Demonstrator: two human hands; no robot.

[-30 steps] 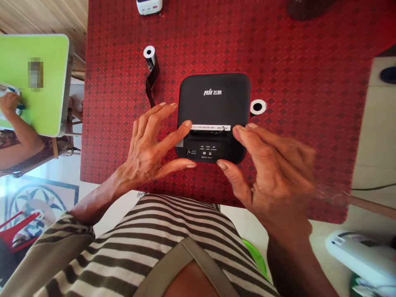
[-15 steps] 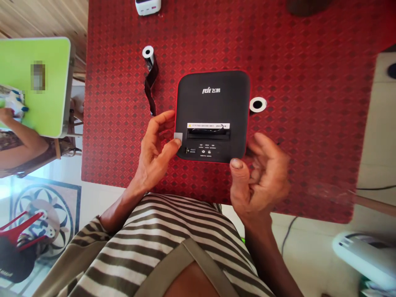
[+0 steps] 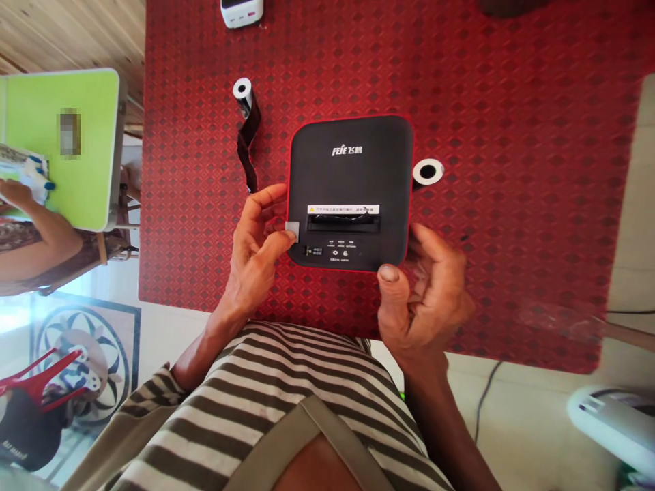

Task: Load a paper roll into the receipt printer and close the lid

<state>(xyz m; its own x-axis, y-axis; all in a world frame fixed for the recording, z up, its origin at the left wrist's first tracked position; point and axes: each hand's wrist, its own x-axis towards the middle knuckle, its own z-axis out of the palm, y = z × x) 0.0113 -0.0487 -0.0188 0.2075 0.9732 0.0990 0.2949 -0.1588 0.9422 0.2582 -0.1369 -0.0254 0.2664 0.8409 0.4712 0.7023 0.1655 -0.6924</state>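
Observation:
A black receipt printer (image 3: 351,174) with a red edge stands on the red table in front of me. A dark strip shows in its paper slot (image 3: 344,222). My left hand (image 3: 260,249) grips the printer's left side, thumb on the grey latch (image 3: 291,232) and fingers along the edge. My right hand (image 3: 424,290) is at the near right corner, its thumb at the front edge and curled fingers against the right side; some fingertips are hidden. Past the printer's right side lies a paper roll (image 3: 436,170). Left of the printer lies another roll (image 3: 242,88) with a dark strip unwound.
The red patterned tablecloth (image 3: 512,170) covers my table. A white device (image 3: 242,13) stands at its far left edge. A green table (image 3: 97,184) is to the left, with another person's arm (image 3: 48,235) beside it. A cable (image 3: 486,392) hangs near the floor at right.
My right hand has come slightly closer to the printer's right side. The left thumb stays on the latch. The surroundings shift a little as my view moves.

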